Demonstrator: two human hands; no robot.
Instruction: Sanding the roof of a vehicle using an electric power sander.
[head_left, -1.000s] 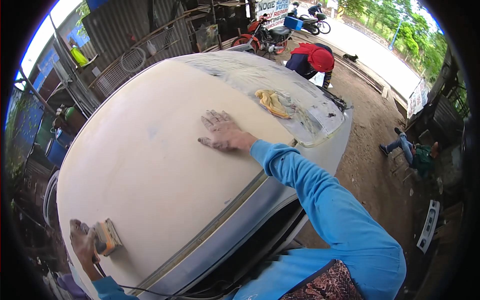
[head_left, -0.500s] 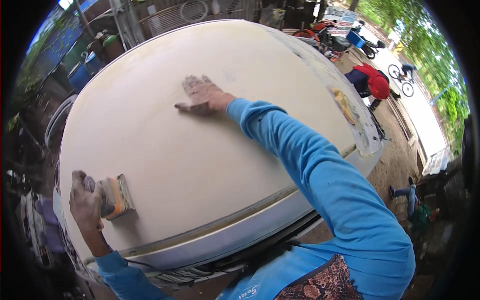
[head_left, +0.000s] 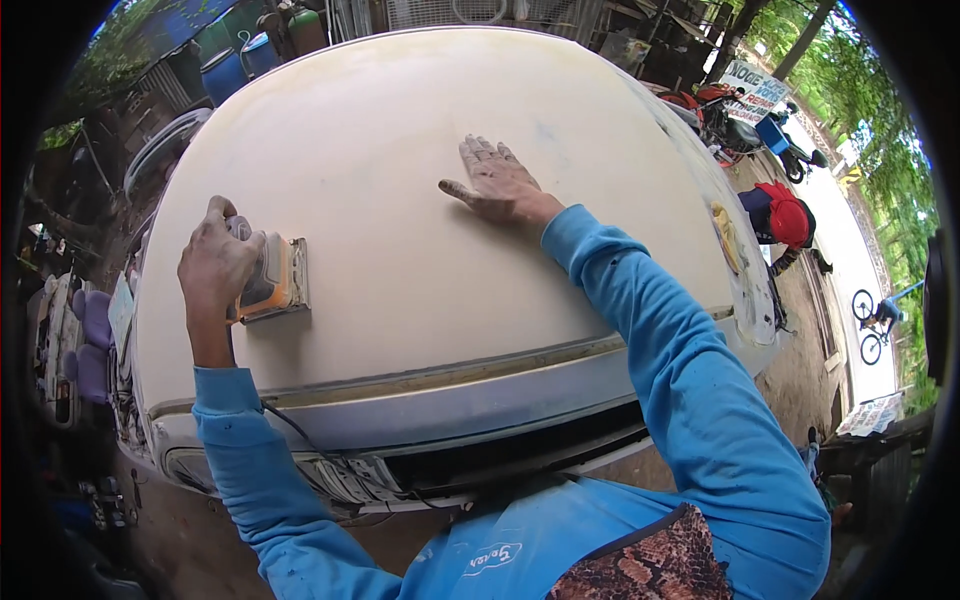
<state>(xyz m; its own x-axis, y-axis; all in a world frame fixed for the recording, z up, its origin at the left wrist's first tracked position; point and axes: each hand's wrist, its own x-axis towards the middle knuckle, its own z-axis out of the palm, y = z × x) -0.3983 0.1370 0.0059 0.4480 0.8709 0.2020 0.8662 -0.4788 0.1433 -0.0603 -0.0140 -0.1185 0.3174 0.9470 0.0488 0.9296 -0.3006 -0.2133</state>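
Observation:
A broad cream-coloured vehicle roof (head_left: 420,270) fills the middle of the view, with a few greyish smudges. My left hand (head_left: 215,265), dusty, is wrapped round an orange and dark grey power sander (head_left: 268,285) at the roof's left. The sander's flat pad faces right, and a shadow falls beneath it; whether it touches the roof I cannot tell. My right hand (head_left: 500,185) rests palm down on the roof's upper middle, fingers stretched out and coated with dust. A dark cord (head_left: 287,420) runs past my left sleeve over the near edge.
Along the roof's near side run a trim strip (head_left: 450,378) and a dark opening (head_left: 520,450). A yellow cloth-like thing (head_left: 726,238) lies at the right edge. Beyond are a person in red headwear (head_left: 785,215), motorcycles (head_left: 735,125), a cyclist (head_left: 880,318) and blue drums (head_left: 225,75).
My left hand has carried the sander up and away from the near edge. The view has shifted, so the roof and my right hand sit differently in it. The cyclist has moved along the road.

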